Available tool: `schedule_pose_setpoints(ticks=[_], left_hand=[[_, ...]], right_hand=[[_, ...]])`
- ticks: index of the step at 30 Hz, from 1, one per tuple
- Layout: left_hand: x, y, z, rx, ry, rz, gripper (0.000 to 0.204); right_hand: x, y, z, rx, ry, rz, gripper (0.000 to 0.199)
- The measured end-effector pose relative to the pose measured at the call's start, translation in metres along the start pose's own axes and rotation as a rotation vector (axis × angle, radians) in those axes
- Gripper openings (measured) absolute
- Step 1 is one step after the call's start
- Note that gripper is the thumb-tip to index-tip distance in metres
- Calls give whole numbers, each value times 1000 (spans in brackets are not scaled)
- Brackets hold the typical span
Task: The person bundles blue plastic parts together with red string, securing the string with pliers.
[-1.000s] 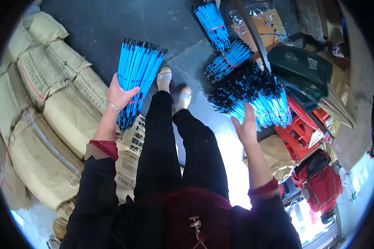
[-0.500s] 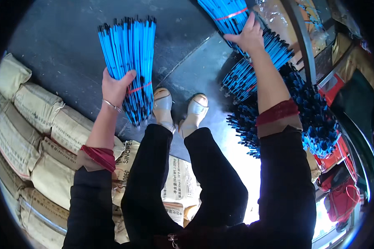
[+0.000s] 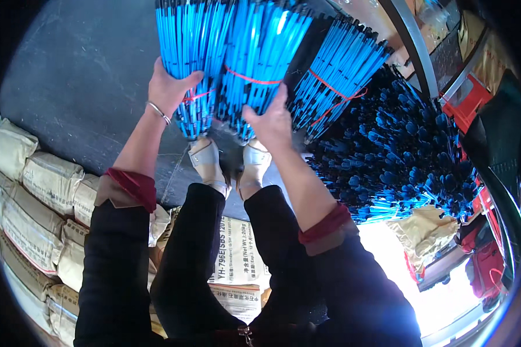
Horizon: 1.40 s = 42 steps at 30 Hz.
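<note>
Two bundles of thin blue rods with black ends stand side by side in front of me. My left hand (image 3: 171, 87) is closed round the left bundle (image 3: 194, 43), just above its red tie. Against the lower part of the right bundle (image 3: 263, 49) lies my right hand (image 3: 270, 121), closed on it below its red band. The two bundles touch or nearly touch. Farther right, a third blue bundle (image 3: 344, 69), tied with red, leans by itself. Beside it spreads a large mass of blue rods with dark, flared ends (image 3: 382, 144).
Stacked paper sacks (image 3: 35, 220) line the left side, and another sack (image 3: 234, 254) lies under my legs. A curved metal bar (image 3: 414, 46) and a red crate (image 3: 472, 104) stand at the right. Dark floor (image 3: 87, 75) stretches ahead on the left.
My right hand has moved left with its bundle, up to the one in my left hand. The left bundle has shifted slightly up and to the right. More of the right-hand pile shows.
</note>
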<state>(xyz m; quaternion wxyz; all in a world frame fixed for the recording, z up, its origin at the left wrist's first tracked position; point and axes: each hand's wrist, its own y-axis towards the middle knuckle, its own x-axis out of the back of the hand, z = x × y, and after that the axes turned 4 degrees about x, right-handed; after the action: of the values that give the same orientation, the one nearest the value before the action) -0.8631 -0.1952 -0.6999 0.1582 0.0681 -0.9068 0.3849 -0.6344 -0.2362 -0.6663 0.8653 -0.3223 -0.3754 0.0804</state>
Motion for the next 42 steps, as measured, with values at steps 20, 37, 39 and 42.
schedule_pose_setpoints(ticks=[20, 37, 39, 42], left_hand=[[-102, -1, -103, -249, 998, 27, 94], [-10, -319, -133, -289, 1284, 730, 54], [-5, -349, -128, -128, 1176, 914, 53], [14, -388, -98, -127, 1151, 883, 49]], right_hand=[[100, -115, -17, 156, -56, 18, 45], [443, -158, -38, 459, -869, -396, 99], [454, -130, -45, 477, -901, -304, 101], [453, -110, -47, 529, -979, -105, 105]])
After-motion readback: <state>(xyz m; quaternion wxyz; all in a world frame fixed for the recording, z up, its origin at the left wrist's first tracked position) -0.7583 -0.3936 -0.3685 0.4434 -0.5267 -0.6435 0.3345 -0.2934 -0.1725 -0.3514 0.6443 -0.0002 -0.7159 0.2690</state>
